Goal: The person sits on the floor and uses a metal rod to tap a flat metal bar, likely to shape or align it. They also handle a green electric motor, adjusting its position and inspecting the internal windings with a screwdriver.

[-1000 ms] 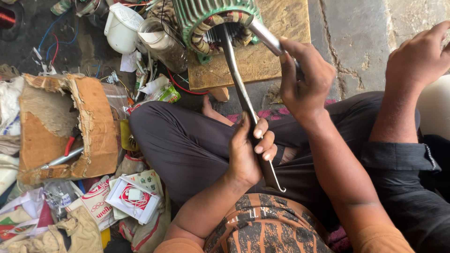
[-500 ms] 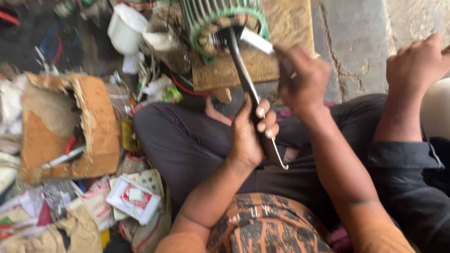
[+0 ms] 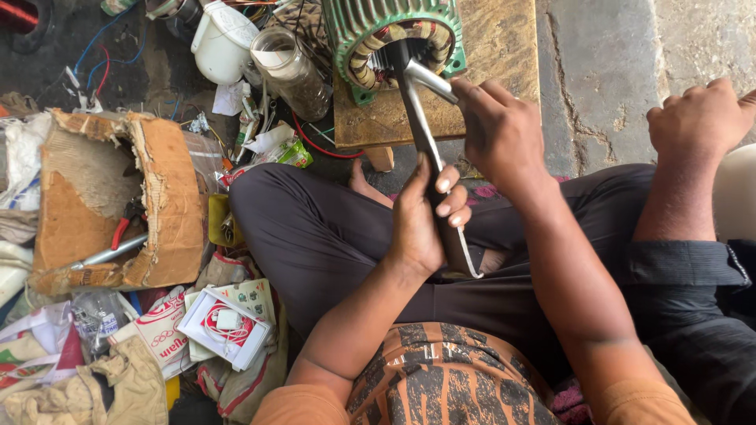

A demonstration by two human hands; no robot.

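Nearest the camera, the left hand (image 3: pixel 421 216) is wrapped around the lower part of a long dark metal bar (image 3: pixel 429 157), its fingers curled shut over the shaft with the fingertips (image 3: pixel 449 197) showing on the right side. The bar's long axis runs from a hooked lower end just below those fingers, over the lap, up and slightly left to its far end inside the bore of a green motor stator (image 3: pixel 394 39). Above the left fingers, the right hand (image 3: pixel 504 130) is closed around a silvery metal rod (image 3: pixel 429 79), which is laid against the bar's upper part and points up-left. The stator is set on a wooden stool (image 3: pixel 504 47), near its left edge; bare wood lies right of the right-hand fingers. Left of the fingers, a glass jar (image 3: pixel 295 71) and white jug (image 3: pixel 220 43) crowd the floor. Farther right, another person's hand (image 3: pixel 701 118) is rested on a knee.
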